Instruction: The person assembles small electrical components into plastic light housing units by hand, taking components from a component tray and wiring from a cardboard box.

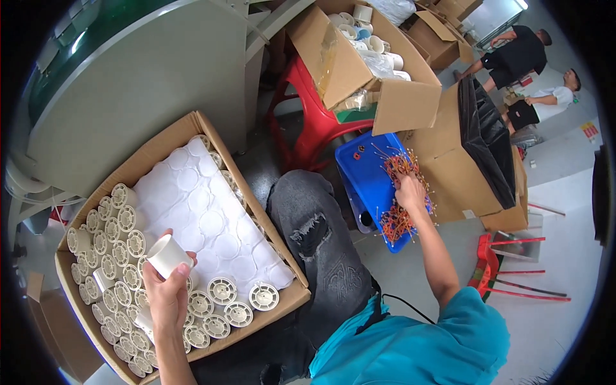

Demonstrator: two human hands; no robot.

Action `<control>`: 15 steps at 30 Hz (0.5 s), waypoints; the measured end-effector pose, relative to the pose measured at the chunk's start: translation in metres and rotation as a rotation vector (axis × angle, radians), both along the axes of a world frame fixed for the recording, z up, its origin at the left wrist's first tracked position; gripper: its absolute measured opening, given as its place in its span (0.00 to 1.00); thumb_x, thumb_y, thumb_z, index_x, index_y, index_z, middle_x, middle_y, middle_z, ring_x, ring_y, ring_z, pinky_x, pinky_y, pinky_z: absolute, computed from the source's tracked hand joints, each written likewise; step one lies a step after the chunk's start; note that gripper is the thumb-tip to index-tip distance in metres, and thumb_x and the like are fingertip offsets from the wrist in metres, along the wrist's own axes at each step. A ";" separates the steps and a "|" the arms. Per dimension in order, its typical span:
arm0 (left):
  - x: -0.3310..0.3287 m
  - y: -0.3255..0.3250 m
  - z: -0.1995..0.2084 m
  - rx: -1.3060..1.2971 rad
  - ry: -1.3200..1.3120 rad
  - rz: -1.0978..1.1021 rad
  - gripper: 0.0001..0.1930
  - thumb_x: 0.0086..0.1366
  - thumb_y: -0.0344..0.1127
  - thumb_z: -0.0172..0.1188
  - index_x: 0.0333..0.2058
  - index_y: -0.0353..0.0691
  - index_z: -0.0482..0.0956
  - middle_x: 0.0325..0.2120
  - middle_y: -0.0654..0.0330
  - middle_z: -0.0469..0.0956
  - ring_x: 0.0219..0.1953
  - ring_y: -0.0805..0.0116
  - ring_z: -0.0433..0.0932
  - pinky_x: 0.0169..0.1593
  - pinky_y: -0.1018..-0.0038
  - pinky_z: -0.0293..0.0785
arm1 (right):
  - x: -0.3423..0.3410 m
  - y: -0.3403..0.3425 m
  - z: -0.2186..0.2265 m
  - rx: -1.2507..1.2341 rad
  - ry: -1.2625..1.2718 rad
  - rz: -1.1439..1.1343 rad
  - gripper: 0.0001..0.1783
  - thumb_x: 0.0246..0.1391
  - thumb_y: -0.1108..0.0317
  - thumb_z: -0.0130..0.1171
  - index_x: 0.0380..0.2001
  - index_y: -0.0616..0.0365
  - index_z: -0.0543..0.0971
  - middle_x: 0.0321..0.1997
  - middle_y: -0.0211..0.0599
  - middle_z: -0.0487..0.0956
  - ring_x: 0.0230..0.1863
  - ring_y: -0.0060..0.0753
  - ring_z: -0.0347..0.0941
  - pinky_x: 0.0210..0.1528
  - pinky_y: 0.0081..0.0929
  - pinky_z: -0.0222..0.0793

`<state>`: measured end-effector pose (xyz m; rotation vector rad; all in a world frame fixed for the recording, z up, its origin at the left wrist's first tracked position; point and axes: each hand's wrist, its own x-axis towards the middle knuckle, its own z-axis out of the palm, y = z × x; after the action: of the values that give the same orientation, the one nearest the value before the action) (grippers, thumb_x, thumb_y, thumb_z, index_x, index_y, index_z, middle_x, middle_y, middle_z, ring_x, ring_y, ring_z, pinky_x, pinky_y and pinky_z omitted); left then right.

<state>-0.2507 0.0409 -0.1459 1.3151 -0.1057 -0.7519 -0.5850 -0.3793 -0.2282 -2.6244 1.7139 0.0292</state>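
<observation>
My left hand [168, 282] is closed around a white plastic cylinder-shaped cup [169, 255], its open end facing up. It is held above a cardboard box [296, 296] of cream plastic housings with round, spoked ends [222, 290]. A white dimpled sheet [192, 205] covers part of the housings. Off to the right, my right hand [410, 191] reaches into a pile of short orange and red wires [396, 221] in a blue tray [359, 173]. Its fingers are bent down among the wires, with the fingertips partly hidden.
On a red stool [305, 119] stands an open cardboard box [407, 106] of white cylinders. A carton lined with a black bag [481, 141] is beside the tray. A grey machine panel [147, 83] rises at the left. Two people [520, 54] are at the far right.
</observation>
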 end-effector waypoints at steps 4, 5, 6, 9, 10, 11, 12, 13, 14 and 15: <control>-0.004 0.000 -0.003 0.001 0.034 0.008 0.35 0.54 0.27 0.66 0.59 0.27 0.62 0.44 0.49 0.73 0.42 0.65 0.77 0.50 0.69 0.75 | -0.006 -0.009 -0.003 -0.067 -0.152 0.059 0.10 0.50 0.73 0.59 0.36 0.61 0.84 0.47 0.53 0.77 0.43 0.58 0.78 0.45 0.51 0.72; -0.005 -0.001 -0.003 -0.011 0.037 0.024 0.34 0.54 0.28 0.66 0.59 0.28 0.62 0.44 0.50 0.74 0.43 0.65 0.77 0.50 0.70 0.75 | -0.007 -0.011 -0.001 -0.070 -0.151 0.059 0.10 0.50 0.73 0.59 0.36 0.61 0.84 0.47 0.53 0.77 0.43 0.58 0.78 0.45 0.51 0.72; -0.006 -0.002 -0.003 -0.023 0.041 0.038 0.34 0.55 0.29 0.67 0.59 0.29 0.62 0.43 0.51 0.74 0.44 0.65 0.77 0.50 0.70 0.75 | -0.008 -0.014 0.000 -0.125 -0.356 0.060 0.08 0.50 0.73 0.61 0.35 0.61 0.83 0.42 0.49 0.78 0.38 0.51 0.77 0.42 0.45 0.72; -0.007 -0.004 -0.003 -0.047 0.061 0.041 0.33 0.55 0.31 0.67 0.58 0.31 0.63 0.42 0.52 0.75 0.44 0.65 0.77 0.49 0.72 0.74 | 0.004 -0.006 0.019 -0.177 -0.944 -0.018 0.05 0.53 0.74 0.65 0.33 0.64 0.81 0.29 0.33 0.78 0.25 0.21 0.70 0.30 0.21 0.68; -0.007 -0.004 -0.004 -0.046 0.062 0.037 0.33 0.55 0.31 0.67 0.58 0.31 0.63 0.42 0.52 0.75 0.44 0.65 0.77 0.49 0.72 0.74 | 0.007 -0.005 0.024 -0.178 -0.944 -0.022 0.05 0.53 0.74 0.65 0.33 0.64 0.81 0.29 0.33 0.78 0.25 0.21 0.70 0.30 0.21 0.68; -0.007 -0.006 -0.003 -0.051 0.050 0.027 0.33 0.55 0.32 0.67 0.57 0.31 0.63 0.41 0.53 0.75 0.44 0.66 0.76 0.48 0.73 0.74 | 0.008 -0.006 0.031 -0.196 -1.066 0.001 0.05 0.56 0.74 0.63 0.35 0.64 0.81 0.29 0.31 0.78 0.25 0.19 0.70 0.28 0.19 0.67; -0.007 -0.006 -0.004 -0.051 0.039 0.020 0.33 0.55 0.33 0.68 0.57 0.31 0.63 0.40 0.53 0.75 0.43 0.66 0.76 0.47 0.74 0.73 | 0.013 -0.003 0.039 -0.207 -1.188 0.026 0.06 0.58 0.74 0.62 0.37 0.64 0.80 0.29 0.30 0.78 0.25 0.16 0.70 0.26 0.18 0.66; -0.005 -0.005 -0.004 -0.053 0.036 0.018 0.33 0.55 0.33 0.68 0.57 0.31 0.63 0.40 0.53 0.75 0.43 0.66 0.76 0.47 0.74 0.73 | 0.016 0.003 0.051 -0.051 -1.290 -0.022 0.07 0.59 0.74 0.60 0.40 0.65 0.79 0.30 0.31 0.79 0.23 0.16 0.69 0.25 0.17 0.65; -0.004 -0.003 -0.004 -0.058 0.024 -0.004 0.34 0.54 0.34 0.69 0.57 0.31 0.64 0.39 0.53 0.75 0.43 0.66 0.76 0.47 0.73 0.73 | 0.027 0.010 0.062 -0.053 -1.297 -0.018 0.07 0.59 0.74 0.60 0.40 0.65 0.79 0.30 0.31 0.79 0.23 0.16 0.69 0.25 0.17 0.65; -0.003 -0.002 -0.005 -0.060 0.012 -0.023 0.35 0.53 0.36 0.70 0.57 0.31 0.64 0.38 0.54 0.76 0.42 0.66 0.76 0.46 0.73 0.72 | 0.041 0.019 0.069 0.032 -1.462 0.014 0.10 0.59 0.75 0.60 0.43 0.65 0.79 0.30 0.32 0.79 0.23 0.16 0.68 0.25 0.17 0.65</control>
<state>-0.2539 0.0393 -0.1507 1.2542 -0.1331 -0.7701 -0.5436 -0.3607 -0.1593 -1.6160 1.0200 -1.3887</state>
